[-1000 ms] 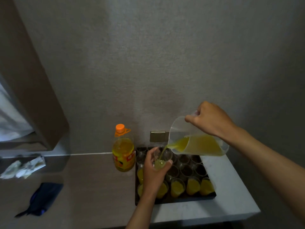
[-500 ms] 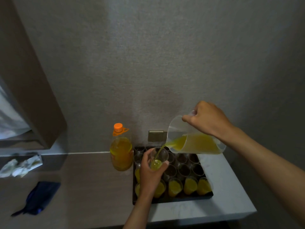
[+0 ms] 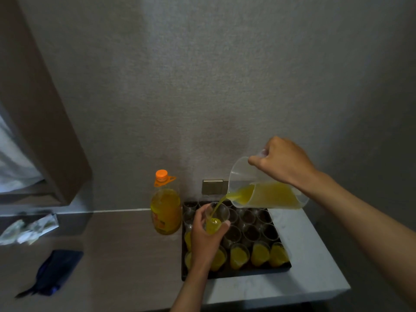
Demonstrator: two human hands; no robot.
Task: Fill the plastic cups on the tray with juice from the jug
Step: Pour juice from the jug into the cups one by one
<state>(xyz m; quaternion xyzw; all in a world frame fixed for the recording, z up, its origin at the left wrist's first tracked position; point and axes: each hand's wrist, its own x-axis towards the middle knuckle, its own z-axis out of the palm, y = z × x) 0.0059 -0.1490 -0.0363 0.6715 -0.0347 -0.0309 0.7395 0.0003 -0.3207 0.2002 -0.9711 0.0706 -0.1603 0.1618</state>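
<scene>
Your right hand [image 3: 282,162] is closed around the handle of the jug [image 3: 265,190], and the jug is tipped. Juice [image 3: 219,202] runs down into the cup [image 3: 215,219]. Your left hand [image 3: 206,236] is wrapped around that cup, holding it up over the tray [image 3: 236,274]. A juice bottle [image 3: 166,204] stands just beside the tray.

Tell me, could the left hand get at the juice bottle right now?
Probably not yet: the left hand is holding a cup under the jug. The bottle stands close beside it, nothing between.
</scene>
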